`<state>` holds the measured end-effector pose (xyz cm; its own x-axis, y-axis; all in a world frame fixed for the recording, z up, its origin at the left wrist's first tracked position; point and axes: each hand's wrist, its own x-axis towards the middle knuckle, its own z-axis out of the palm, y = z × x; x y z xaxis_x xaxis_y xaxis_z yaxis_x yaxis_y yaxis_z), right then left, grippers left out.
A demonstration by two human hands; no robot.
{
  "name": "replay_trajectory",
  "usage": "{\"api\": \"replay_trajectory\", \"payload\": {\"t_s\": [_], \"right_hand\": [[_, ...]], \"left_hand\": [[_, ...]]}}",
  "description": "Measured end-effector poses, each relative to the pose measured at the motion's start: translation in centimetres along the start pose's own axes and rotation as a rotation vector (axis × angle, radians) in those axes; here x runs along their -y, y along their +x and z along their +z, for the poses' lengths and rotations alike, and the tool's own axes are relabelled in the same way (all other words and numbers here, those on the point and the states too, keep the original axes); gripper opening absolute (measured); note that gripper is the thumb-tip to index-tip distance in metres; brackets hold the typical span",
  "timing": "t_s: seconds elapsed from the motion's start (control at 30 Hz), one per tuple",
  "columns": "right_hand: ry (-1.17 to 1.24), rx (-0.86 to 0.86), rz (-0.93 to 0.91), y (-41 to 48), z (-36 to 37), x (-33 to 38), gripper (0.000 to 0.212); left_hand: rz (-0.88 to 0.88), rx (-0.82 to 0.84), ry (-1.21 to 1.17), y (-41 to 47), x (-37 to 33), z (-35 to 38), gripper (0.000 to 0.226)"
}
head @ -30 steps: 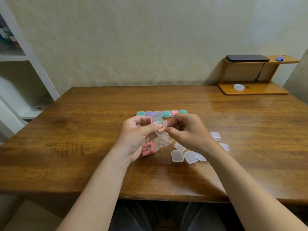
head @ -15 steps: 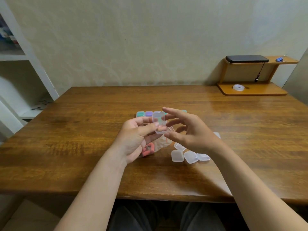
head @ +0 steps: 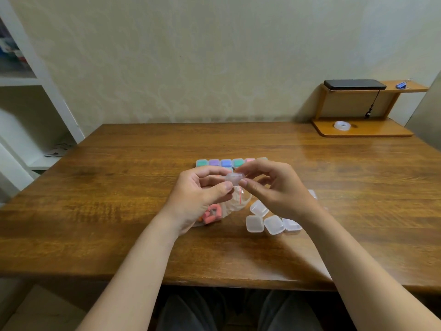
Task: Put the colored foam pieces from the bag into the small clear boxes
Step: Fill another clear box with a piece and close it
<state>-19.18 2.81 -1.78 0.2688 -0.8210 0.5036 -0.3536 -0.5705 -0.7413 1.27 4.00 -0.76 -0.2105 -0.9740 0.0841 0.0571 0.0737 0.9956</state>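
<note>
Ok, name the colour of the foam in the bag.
The foam pieces are coral pink; head view.

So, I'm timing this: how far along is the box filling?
Done: a row of filled boxes at the back. In hand: left hand and right hand pinch one small clear box. Left: pink foam pieces in the bag, several empty boxes beside it.

Glossy brown wooden table [head: 119, 211] spreads under the fingers [head: 225, 186]. Cream patterned wall [head: 191, 68] well beyond them. White shelf unit [head: 47, 96] far to their left. Far right and beyond them, small wooden two-tier stand [head: 362, 133] on the table: black flat case [head: 354, 84] on top, tape roll [head: 341, 126] below. Soft even light.
</note>
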Motion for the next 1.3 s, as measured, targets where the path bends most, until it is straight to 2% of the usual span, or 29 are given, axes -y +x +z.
{"api": "replay_trajectory", "payload": {"t_s": [0.23,0.5,0.63,0.77,0.9,1.03,1.17,1.3], "right_hand": [[-0.056,0.021,-0.018,-0.1,0.1,-0.2,0.019],[-0.052,0.018,-0.024,-0.1,0.2,-0.6,0.016],[-0.016,-0.083,0.062,0.4,-0.3,-1.5,0.011],[-0.211,-0.143,0.177,1.1,-1.7,-2.9,0.014],[-0.457,-0.037,0.275,2.3,-1.8,-4.1,0.018],[-0.602,0.040,0.305,3.4,-0.9,-4.6,0.019],[-0.741,0.103,0.298,4.1,-0.1,-5.4,0.023],[-0.808,0.156,0.320,4.5,0.7,-6.0,0.023]], "left_hand": [[0.026,-0.019,0.030,0.0,0.2,0.4,0.020],[0.052,-0.024,0.111,0.2,0.4,0.2,0.024],[0.116,-0.157,0.179,1.0,0.8,0.0,0.028],[0.242,-0.275,0.490,2.3,1.8,-0.6,0.013],[0.305,-0.245,0.727,2.9,2.8,-0.2,0.014],[0.325,-0.193,0.795,3.1,3.8,0.0,0.017],[0.261,-0.165,0.774,3.0,4.4,-0.2,0.019],[0.275,-0.142,0.762,3.0,4.9,-0.4,0.018]]}}
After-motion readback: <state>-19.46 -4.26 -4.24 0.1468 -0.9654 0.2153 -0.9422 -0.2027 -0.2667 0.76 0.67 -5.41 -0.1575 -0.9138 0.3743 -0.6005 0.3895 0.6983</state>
